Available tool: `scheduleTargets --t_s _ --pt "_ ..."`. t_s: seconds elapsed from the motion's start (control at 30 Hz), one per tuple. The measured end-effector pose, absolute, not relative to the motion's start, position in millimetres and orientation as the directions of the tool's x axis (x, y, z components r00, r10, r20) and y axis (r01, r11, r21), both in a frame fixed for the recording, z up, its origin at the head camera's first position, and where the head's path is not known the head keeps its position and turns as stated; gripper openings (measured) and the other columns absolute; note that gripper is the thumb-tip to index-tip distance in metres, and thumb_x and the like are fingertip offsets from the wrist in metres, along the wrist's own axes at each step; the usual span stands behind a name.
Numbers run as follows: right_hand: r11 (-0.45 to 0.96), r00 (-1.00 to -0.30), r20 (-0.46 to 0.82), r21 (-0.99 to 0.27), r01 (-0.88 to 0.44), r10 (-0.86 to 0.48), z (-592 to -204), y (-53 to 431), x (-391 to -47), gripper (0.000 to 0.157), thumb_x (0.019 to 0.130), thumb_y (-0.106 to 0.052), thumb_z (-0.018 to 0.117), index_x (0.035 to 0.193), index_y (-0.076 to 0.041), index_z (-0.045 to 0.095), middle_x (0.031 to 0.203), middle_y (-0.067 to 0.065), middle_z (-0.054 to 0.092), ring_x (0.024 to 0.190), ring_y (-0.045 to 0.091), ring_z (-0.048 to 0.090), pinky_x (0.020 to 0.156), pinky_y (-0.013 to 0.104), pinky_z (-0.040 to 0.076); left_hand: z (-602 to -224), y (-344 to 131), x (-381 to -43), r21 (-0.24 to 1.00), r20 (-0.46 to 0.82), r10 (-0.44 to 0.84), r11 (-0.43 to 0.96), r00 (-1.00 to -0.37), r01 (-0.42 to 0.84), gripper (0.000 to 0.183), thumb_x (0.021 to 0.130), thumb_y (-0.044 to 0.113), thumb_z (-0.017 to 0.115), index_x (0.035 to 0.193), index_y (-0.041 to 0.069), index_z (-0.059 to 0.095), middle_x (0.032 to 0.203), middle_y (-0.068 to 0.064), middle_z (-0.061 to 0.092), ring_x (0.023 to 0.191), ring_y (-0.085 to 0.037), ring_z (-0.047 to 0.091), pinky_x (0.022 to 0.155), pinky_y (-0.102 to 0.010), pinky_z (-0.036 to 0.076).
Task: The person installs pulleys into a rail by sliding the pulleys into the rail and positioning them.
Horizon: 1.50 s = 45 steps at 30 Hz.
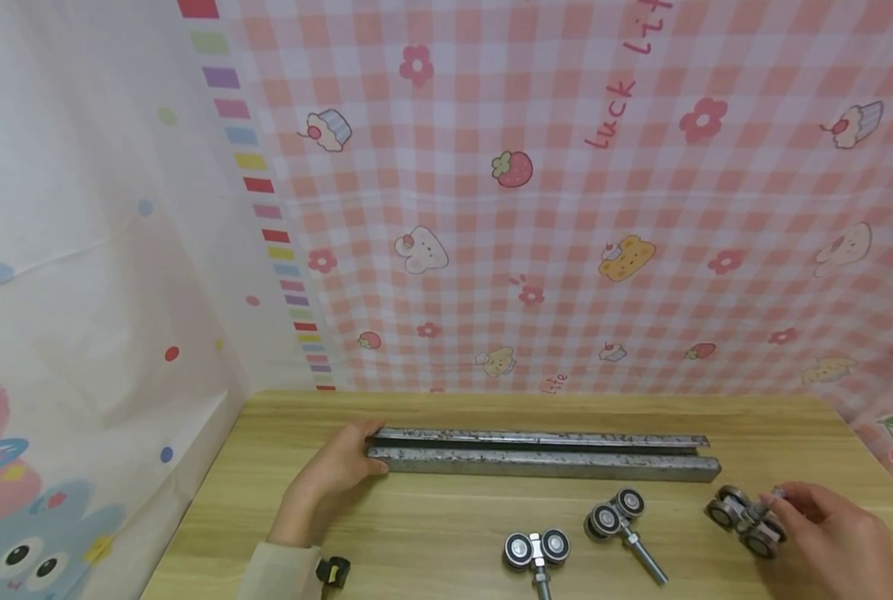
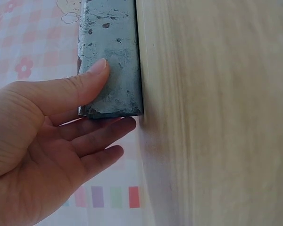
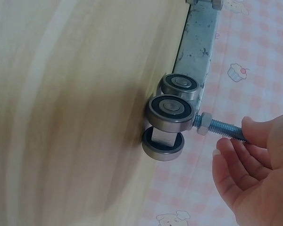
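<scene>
A slotted metal channel rail [image 1: 551, 463], grey and speckled with dark marks, lies lengthwise on the wooden table. My left hand [image 1: 340, 460] holds its left end, the thumb on the near side and the other fingers around the far side and end. At the table's right, my right hand [image 1: 840, 529] pinches the threaded bolt [image 3: 226, 129] of a roller trolley [image 3: 170, 113] between thumb and fingers. This trolley's bolt points up, its wheels low beside the rail's right end. Two similar trolleys, the middle one [image 1: 604, 518] and the left one [image 1: 519, 550], lie in front of the rail.
The wooden table [image 1: 416, 533] meets a pink checked cloth [image 1: 454, 208] hung behind it. White cloth with cartoon prints [image 1: 79, 292] hangs along the left. A small black object with a yellow mark [image 1: 334, 572] is beside the left sleeve [image 1: 281, 571].
</scene>
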State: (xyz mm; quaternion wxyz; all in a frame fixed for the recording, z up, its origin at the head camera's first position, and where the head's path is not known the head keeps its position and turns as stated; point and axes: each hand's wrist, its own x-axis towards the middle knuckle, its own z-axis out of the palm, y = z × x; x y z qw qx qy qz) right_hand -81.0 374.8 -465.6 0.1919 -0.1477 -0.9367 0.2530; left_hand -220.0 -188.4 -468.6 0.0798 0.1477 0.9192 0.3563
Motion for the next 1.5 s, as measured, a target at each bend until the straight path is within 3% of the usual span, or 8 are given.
scheduleTargets --t_s 0.43,0.57,0.73,0.87,1.07,1.3,1.5 --pt "0.864 -0.922 0.273 -0.490 0.114 0.276 -461.9 392.7 -91.4 0.019 0.100 -0.001 0.067 0.106 0.017 0.066 0.086 0.025 0.072 0.064 0.027 0.065 0.045 0.023 0.046 -471.6 -188.9 -220.4 0.680 -0.026 0.321 0.700 -0.947 0.219 0.058 0.082 -0.007 0.084 0.136 -0.009 0.062 0.133 -0.022 0.066 0.128 -0.039 0.060 0.110 -0.055 0.049" --pt "0.870 -0.929 0.270 -0.483 0.095 0.252 -460.2 398.6 -95.4 0.021 0.101 0.000 0.066 0.109 0.019 0.064 0.086 0.026 0.071 0.067 0.033 0.067 0.046 0.028 0.049 -470.9 -188.9 -220.5 0.674 -0.019 0.324 0.703 -0.946 0.227 0.053 0.080 -0.007 0.085 0.130 -0.005 0.067 0.125 -0.016 0.070 0.120 -0.034 0.064 0.107 -0.054 0.051" --pt "0.873 -0.931 0.276 -0.480 0.082 0.239 -459.0 404.8 -102.1 0.024 0.101 -0.002 0.067 0.111 0.020 0.064 0.089 0.029 0.071 0.072 0.041 0.069 0.048 0.037 0.054 -469.5 -188.9 -220.2 0.680 -0.028 0.321 0.701 -0.947 0.217 0.059 0.080 -0.007 0.085 0.135 -0.009 0.063 0.129 -0.021 0.068 0.124 -0.038 0.062 0.110 -0.056 0.049" --pt "0.875 -0.931 0.287 -0.479 0.065 0.226 -459.0 409.0 -107.3 0.026 0.102 -0.004 0.067 0.112 0.020 0.064 0.090 0.031 0.071 0.072 0.041 0.070 0.048 0.031 0.051 -470.0 -188.6 -220.3 0.682 -0.036 0.316 0.702 -0.948 0.208 0.063 0.081 -0.007 0.084 0.138 -0.011 0.059 0.133 -0.024 0.066 0.128 -0.041 0.059 0.112 -0.056 0.047" --pt "0.878 -0.928 0.300 -0.475 0.056 0.222 -458.7 414.0 -114.2 0.026 0.102 -0.006 0.067 0.111 0.018 0.065 0.089 0.028 0.071 0.067 0.031 0.069 0.047 0.024 0.045 -468.7 -188.8 -219.6 0.684 -0.052 0.309 0.704 -0.950 0.191 0.067 0.082 -0.005 0.084 0.142 -0.014 0.055 0.139 -0.029 0.060 0.133 -0.045 0.055 0.114 -0.057 0.045" --pt "0.876 -0.931 0.284 -0.477 0.070 0.229 -457.2 416.9 -122.9 0.031 0.103 -0.010 0.066 0.113 0.019 0.064 0.094 0.034 0.070 0.071 0.039 0.070 0.052 0.045 0.054 -468.6 -189.8 -220.3 0.682 -0.063 0.300 0.709 -0.952 0.178 0.068 0.084 -0.003 0.084 0.144 -0.013 0.053 0.142 -0.029 0.058 0.135 -0.044 0.054 0.114 -0.056 0.045" --pt "0.889 -0.927 0.315 -0.455 0.042 0.205 -457.4 416.6 -129.6 0.031 0.103 -0.011 0.066 0.112 0.018 0.065 0.092 0.032 0.071 0.076 0.046 0.069 0.059 0.057 0.053 -469.3 -190.4 -220.1 0.677 -0.051 0.306 0.710 -0.951 0.192 0.067 0.082 -0.004 0.085 0.142 -0.013 0.055 0.141 -0.029 0.060 0.134 -0.044 0.055 0.112 -0.056 0.046"
